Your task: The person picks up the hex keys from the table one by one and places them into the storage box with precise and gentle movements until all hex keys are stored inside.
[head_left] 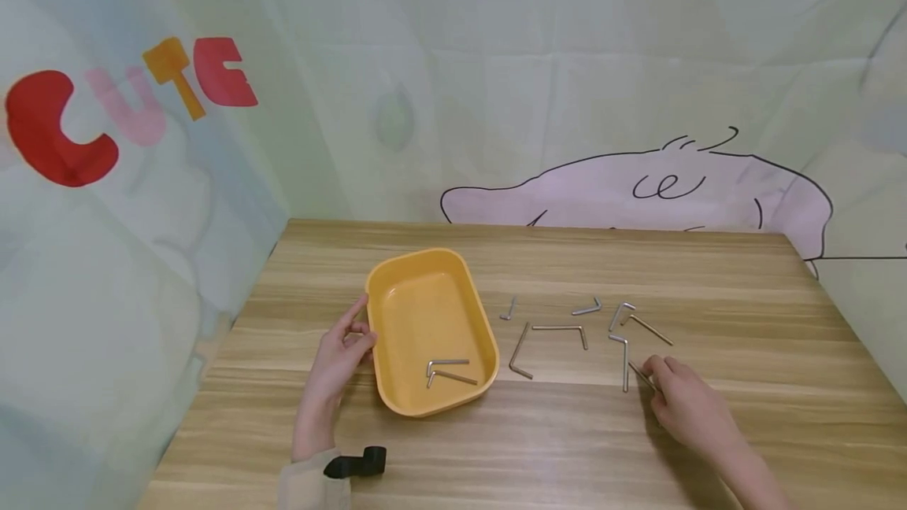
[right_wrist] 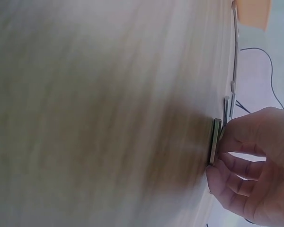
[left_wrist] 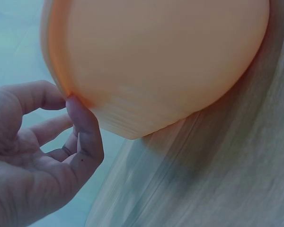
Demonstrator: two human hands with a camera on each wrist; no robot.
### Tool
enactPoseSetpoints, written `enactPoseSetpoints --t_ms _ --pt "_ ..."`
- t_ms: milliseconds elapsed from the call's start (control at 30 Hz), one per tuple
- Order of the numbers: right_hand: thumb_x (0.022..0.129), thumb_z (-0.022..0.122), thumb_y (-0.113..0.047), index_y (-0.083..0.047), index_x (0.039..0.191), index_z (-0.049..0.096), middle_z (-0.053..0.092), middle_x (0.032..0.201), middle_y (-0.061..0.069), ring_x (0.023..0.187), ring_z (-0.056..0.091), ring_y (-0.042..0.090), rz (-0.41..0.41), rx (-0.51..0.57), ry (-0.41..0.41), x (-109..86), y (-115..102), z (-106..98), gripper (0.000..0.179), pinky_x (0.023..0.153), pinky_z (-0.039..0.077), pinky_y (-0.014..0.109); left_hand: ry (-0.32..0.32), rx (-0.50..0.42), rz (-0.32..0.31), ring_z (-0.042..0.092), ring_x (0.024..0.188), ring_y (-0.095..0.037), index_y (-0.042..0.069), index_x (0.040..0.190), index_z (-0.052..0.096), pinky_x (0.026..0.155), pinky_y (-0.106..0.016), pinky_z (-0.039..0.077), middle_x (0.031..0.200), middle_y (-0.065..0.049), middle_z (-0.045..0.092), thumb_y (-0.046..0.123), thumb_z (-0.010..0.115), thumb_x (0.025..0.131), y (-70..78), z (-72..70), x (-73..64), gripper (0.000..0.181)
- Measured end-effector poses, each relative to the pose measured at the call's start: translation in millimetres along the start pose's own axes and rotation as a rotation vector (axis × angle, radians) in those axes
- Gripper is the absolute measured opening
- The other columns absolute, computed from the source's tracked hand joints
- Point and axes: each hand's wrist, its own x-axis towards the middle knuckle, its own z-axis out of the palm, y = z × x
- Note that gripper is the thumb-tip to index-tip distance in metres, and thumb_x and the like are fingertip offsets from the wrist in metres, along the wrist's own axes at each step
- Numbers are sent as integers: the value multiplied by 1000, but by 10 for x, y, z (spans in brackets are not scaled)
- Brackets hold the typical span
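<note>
My left hand (head_left: 342,356) pinches the left rim of a yellow tray (head_left: 397,317), thumb and forefinger meeting at its edge in the left wrist view. Two L-shaped hex keys (head_left: 453,375) lie inside the tray near its front end. On the right, my right hand (head_left: 690,404) is low over the table, its fingertips gripping another hex key (head_left: 643,375). That key's long arm (right_wrist: 215,142) shows beside the fingers in the right wrist view; the rest is hidden by the hand. Just left of it lies a silver hex key (head_left: 626,364).
Several more hex keys of different sizes are spread on the wooden table (head_left: 553,439) between tray and right hand, among them a bronze-toned one (head_left: 520,352) close to the tray and a small one (head_left: 586,309) farther back. A printed cloth (head_left: 496,101) hangs behind.
</note>
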Motion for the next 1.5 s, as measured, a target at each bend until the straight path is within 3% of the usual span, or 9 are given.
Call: enactPoseSetpoints --t_ms 433,800,1500 --pt "65 67 5 -8 98 60 49 73 -4 63 41 8 -3 16 40 -30 27 34 36 49 32 22 -3 -2 -8 49 69 -6 23 151 30 68 -21 51 100 -3 45 3 52 95 3 -3 2 64" --pt "62 66 6 -8 94 62 52 73 -4 62 42 7 -16 16 105 -36 38 45 36 47 31 21 -5 -6 -2 50 70 -5 22 151 31 69 -21 52 100 -3 44 3 52 95 18 2 -8 63" --pt "62 66 7 -5 95 65 53 75 -1 63 42 8 -34 9 142 -33 33 28 35 47 32 21 -16 -9 9 51 71 -6 21 152 30 69 -23 52 100 -3 43 3 52 95 16 2 -16 63"
